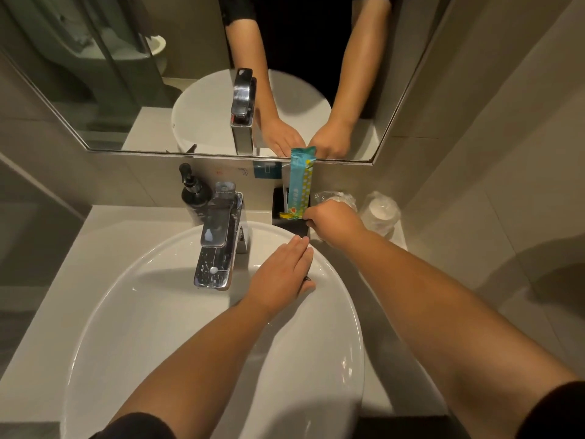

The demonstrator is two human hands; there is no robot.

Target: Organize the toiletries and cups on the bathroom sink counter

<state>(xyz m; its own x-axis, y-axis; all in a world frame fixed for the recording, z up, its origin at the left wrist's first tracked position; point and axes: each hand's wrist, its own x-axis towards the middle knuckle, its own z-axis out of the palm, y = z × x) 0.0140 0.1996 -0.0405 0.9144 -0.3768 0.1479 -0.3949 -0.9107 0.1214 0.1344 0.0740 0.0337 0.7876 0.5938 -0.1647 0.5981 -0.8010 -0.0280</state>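
Right hand (332,221) pinches rim of black holder (292,221), teal packet (300,182) upright inside. Left hand (281,277) flat, fingers together, gripping nothing, over sink (158,312) rim.

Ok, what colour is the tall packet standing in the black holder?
Teal with a yellow polka-dot band, seen in the head view.

Bathroom: basin (177,312), faucet (218,242), wall mirror (126,90).

The basin (177,327) sits on the surface (53,270), with the tap (221,239) behind it. A pump bottle (194,196) stands left of the tap. Right of the tap a holder (289,224) contains an upright packet (300,182); two wrapped cups (381,212) lie further right.
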